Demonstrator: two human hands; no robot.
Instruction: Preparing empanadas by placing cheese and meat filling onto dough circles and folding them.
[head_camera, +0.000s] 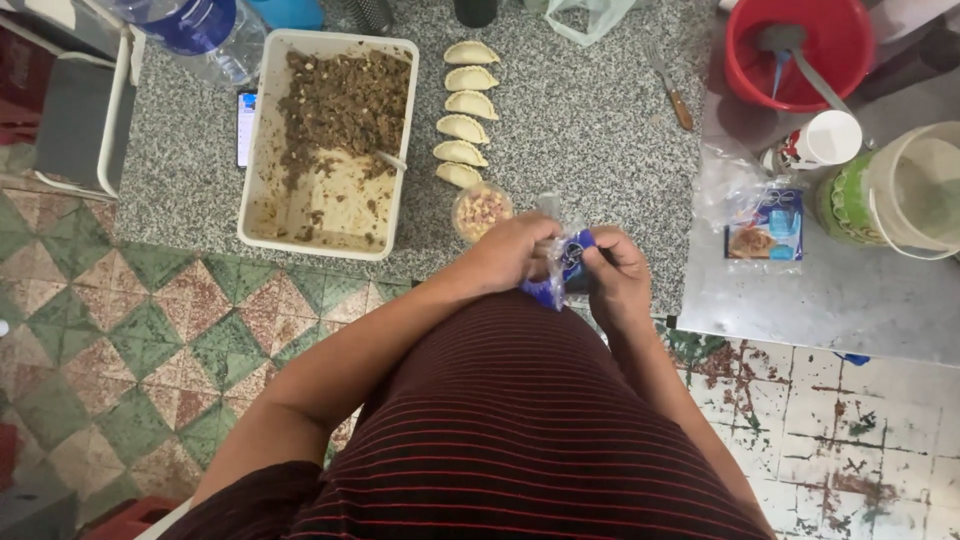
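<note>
1. So we've got both hands up at the near edge of the speckled granite counter (580, 110): our left hand (510, 252) and right hand (618, 272) are each pinched shut on a crinkly blue plastic packet (566, 262) held between them.
2. Count-wise, we see six folded half-moon empanadas (465, 112) in one column, plus one small round cup of filling (482, 210).
3. One white rectangular tub (262, 150) holds crumbly brown meat filling (345, 100); one red bucket (790, 50) sits far right.

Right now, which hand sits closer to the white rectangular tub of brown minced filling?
Probably the left hand: it grips the blue plastic packet on the side facing the white rectangular tub; the right hand is farther.
</note>
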